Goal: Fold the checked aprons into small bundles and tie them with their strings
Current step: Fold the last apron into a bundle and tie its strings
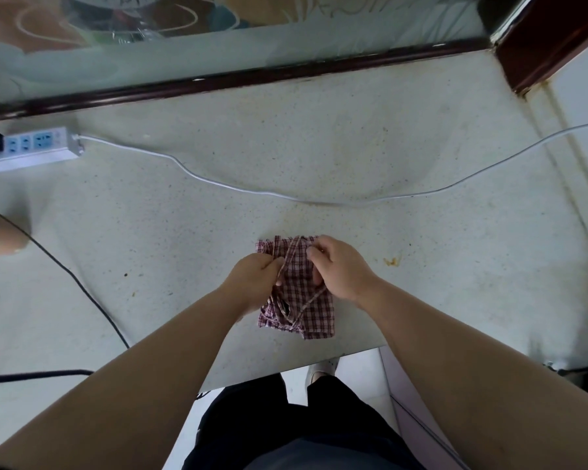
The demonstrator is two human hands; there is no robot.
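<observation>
1. A pale speckled counter [319,137] fills most of the frame, with a dark wooden rail along its upper edge and patterned frosted glass above that.
2. The checked apron [302,300], red and white, lies folded into a small bundle just below the centre of the frame, near the counter's lower edge.
3. Its strings [314,298] cross the top of the bundle in loose diagonal lines.
4. The left hand [252,283] is closed around a string at the bundle's left side, fingers curled in.
5. The right hand [343,266] pinches a string at the bundle's upper right corner, thumb against fingertips.
6. A white cable [218,179] curves across the middle of the counter from a power strip [31,147] at the left edge.
7. A black cord [82,290] runs down the lower left.
</observation>
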